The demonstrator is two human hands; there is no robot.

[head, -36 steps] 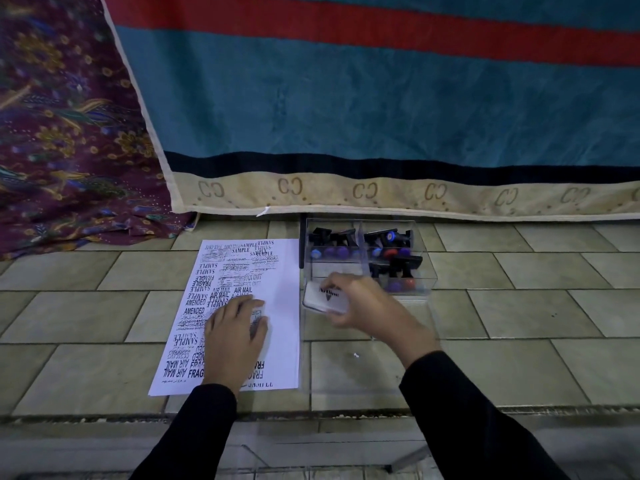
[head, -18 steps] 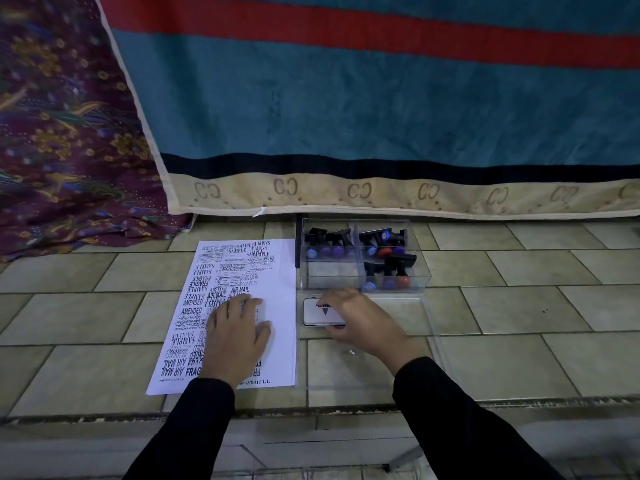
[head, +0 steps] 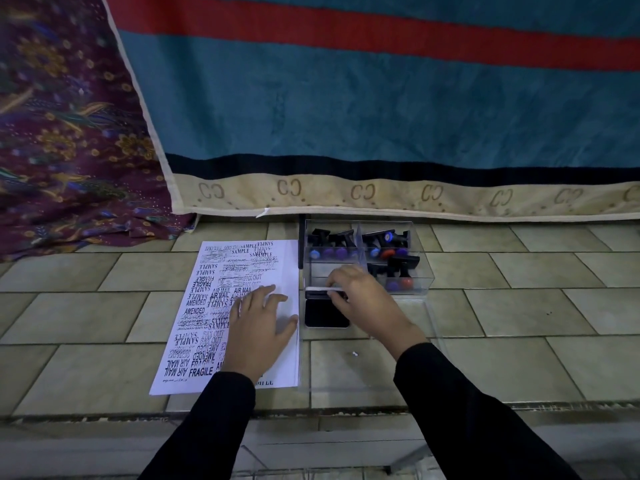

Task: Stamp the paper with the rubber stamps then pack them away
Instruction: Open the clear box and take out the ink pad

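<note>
The printed paper (head: 221, 306) is lying on the tiled floor at the left, its long axis running away from the person. Stamped words are crowding most of it, and a bare strip is showing along its right edge. The left hand (head: 261, 332) is resting flat on the lower right part of the sheet, its fingers (head: 268, 291) spread and straight, pinning it down.

Just beside the paper's right edge the ink pad (head: 323, 317) is lying open, its black face showing. Its white lid (head: 318, 289) is standing edge-on along the far side, with the long edge running left to right. The right hand (head: 367, 303) is reaching over the pad, and its fingers (head: 334, 280) are curling over that lid edge and pinching it against the thumb.

The rubber stamps (head: 381, 237) are lying tumbled in the clear box (head: 426, 278), which is touching the far side of the pad. They are directly beyond the right fingers and slightly to their right, with the handles pointing in mixed directions. The right hand is by far the nearer one, so picking a stamp is probably calling for only a short reach forward once the lid is let go.
</note>
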